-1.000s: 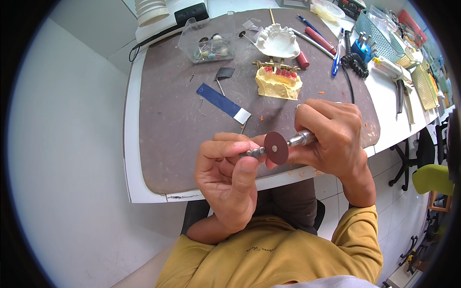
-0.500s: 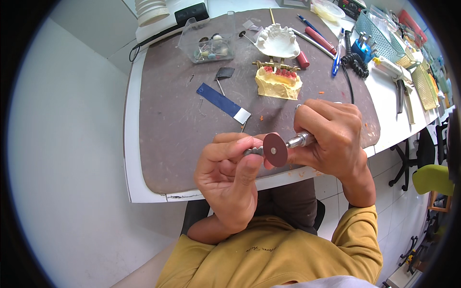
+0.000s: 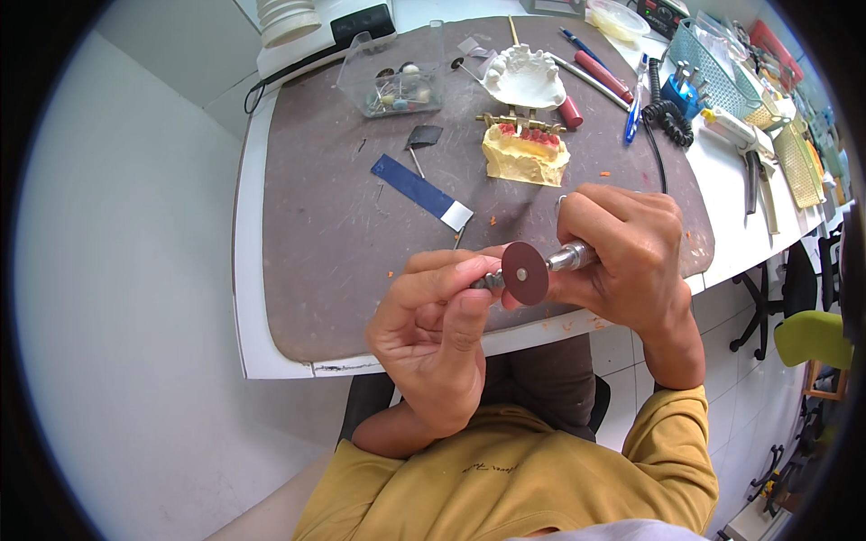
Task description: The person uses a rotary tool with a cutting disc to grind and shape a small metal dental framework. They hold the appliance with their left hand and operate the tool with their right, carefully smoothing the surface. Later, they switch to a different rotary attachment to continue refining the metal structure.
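Bright, diffuse light; soft shadows on mat (image 3: 325, 270); table edge (image 3: 250, 225) bowed; corners black; far right softly blurred.

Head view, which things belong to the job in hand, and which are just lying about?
In use:
left hand: small grey metal piece
right hand: rotary handpiece with brown disc

Seemingly lying about:
blue-and-white strip
blue pen
clear box

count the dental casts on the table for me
2: a white cast toward the back, and a yellow cast in front of it, with a brass-coloured hinge between them. No others show.
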A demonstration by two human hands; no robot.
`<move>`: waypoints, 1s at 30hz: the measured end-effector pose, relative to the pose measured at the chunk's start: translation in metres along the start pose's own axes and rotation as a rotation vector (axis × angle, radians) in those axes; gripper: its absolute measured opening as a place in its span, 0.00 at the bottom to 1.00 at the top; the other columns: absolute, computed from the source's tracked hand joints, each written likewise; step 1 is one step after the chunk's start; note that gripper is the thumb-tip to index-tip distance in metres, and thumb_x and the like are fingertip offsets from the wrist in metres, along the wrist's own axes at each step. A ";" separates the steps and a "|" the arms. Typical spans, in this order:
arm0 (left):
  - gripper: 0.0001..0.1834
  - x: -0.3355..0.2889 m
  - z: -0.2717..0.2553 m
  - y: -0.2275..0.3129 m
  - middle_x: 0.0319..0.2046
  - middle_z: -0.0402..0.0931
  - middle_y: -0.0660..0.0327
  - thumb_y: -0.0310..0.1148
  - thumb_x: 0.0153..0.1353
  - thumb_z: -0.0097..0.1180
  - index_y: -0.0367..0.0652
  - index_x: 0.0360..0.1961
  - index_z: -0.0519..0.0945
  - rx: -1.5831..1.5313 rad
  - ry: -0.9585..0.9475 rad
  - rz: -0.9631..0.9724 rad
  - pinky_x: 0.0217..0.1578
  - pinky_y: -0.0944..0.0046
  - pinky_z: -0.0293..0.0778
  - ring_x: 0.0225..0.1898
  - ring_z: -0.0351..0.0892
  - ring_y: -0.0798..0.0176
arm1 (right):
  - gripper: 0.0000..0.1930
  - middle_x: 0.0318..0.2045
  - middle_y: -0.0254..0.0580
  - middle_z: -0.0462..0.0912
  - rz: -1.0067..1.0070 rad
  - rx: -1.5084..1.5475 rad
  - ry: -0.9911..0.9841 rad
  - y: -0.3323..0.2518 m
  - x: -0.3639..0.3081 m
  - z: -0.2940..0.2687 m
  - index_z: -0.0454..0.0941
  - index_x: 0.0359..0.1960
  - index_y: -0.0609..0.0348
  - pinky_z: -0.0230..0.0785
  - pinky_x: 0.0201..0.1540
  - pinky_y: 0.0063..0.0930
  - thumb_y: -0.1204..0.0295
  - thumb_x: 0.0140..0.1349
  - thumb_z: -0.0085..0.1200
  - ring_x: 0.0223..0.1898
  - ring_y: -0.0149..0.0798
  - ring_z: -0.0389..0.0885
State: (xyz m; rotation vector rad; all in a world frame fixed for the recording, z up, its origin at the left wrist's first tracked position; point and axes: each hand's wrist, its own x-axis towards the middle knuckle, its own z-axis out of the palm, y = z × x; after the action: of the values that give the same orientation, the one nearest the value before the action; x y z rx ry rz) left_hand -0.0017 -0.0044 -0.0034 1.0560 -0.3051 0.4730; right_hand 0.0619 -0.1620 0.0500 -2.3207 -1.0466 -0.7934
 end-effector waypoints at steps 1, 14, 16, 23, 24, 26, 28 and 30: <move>0.12 0.000 0.000 0.000 0.42 0.74 0.51 0.32 0.67 0.52 0.35 0.47 0.73 0.001 0.000 0.002 0.47 0.55 0.80 0.46 0.80 0.43 | 0.29 0.11 0.29 0.68 -0.003 -0.003 -0.006 0.000 0.000 0.000 0.68 0.16 0.54 0.63 0.16 0.26 0.43 0.39 0.67 0.12 0.33 0.72; 0.11 0.000 0.000 -0.001 0.43 0.73 0.52 0.30 0.67 0.52 0.35 0.47 0.74 0.002 -0.008 0.019 0.46 0.54 0.82 0.47 0.79 0.42 | 0.28 0.11 0.29 0.67 -0.005 -0.002 -0.019 0.000 0.001 0.000 0.66 0.16 0.54 0.62 0.16 0.26 0.44 0.39 0.68 0.12 0.33 0.71; 0.11 0.001 0.000 -0.001 0.42 0.73 0.53 0.29 0.67 0.52 0.36 0.47 0.74 0.003 -0.009 0.021 0.46 0.54 0.82 0.47 0.79 0.42 | 0.28 0.11 0.30 0.67 -0.001 -0.003 -0.019 0.000 0.000 0.000 0.66 0.16 0.54 0.62 0.16 0.26 0.44 0.39 0.68 0.12 0.33 0.71; 0.11 0.001 0.000 0.000 0.42 0.73 0.53 0.29 0.67 0.52 0.36 0.47 0.75 0.007 -0.011 0.019 0.46 0.54 0.82 0.47 0.79 0.43 | 0.28 0.11 0.30 0.67 -0.006 -0.003 -0.019 0.000 0.001 0.000 0.67 0.16 0.54 0.63 0.16 0.26 0.45 0.40 0.68 0.12 0.34 0.71; 0.11 0.001 0.000 0.000 0.42 0.73 0.53 0.29 0.67 0.52 0.36 0.47 0.75 0.005 -0.012 0.023 0.46 0.54 0.82 0.47 0.79 0.43 | 0.28 0.11 0.30 0.67 -0.010 -0.002 -0.013 0.000 0.001 0.000 0.67 0.16 0.54 0.63 0.16 0.26 0.45 0.40 0.67 0.12 0.34 0.71; 0.11 0.002 0.001 0.000 0.42 0.73 0.53 0.29 0.66 0.52 0.36 0.47 0.75 0.002 -0.012 0.027 0.47 0.54 0.81 0.47 0.79 0.43 | 0.28 0.11 0.30 0.67 -0.001 -0.018 -0.008 0.001 -0.001 0.000 0.67 0.16 0.54 0.63 0.16 0.26 0.45 0.40 0.67 0.13 0.34 0.71; 0.11 0.002 0.001 0.000 0.42 0.74 0.53 0.29 0.66 0.53 0.36 0.47 0.75 -0.002 -0.007 0.021 0.47 0.54 0.81 0.47 0.79 0.43 | 0.28 0.11 0.30 0.67 -0.001 -0.017 -0.012 0.001 -0.001 0.000 0.67 0.16 0.54 0.63 0.16 0.26 0.44 0.40 0.67 0.13 0.34 0.71; 0.11 0.001 0.001 0.001 0.42 0.74 0.53 0.29 0.66 0.53 0.37 0.47 0.75 -0.007 0.003 0.006 0.47 0.54 0.81 0.47 0.79 0.43 | 0.28 0.11 0.30 0.67 -0.009 -0.001 -0.023 -0.001 0.001 0.000 0.67 0.16 0.54 0.63 0.17 0.26 0.44 0.40 0.67 0.13 0.34 0.71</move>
State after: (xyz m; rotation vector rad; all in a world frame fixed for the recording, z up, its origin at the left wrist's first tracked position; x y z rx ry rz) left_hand -0.0018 -0.0048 -0.0017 1.0481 -0.3071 0.4781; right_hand 0.0620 -0.1608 0.0504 -2.3331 -1.0680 -0.7729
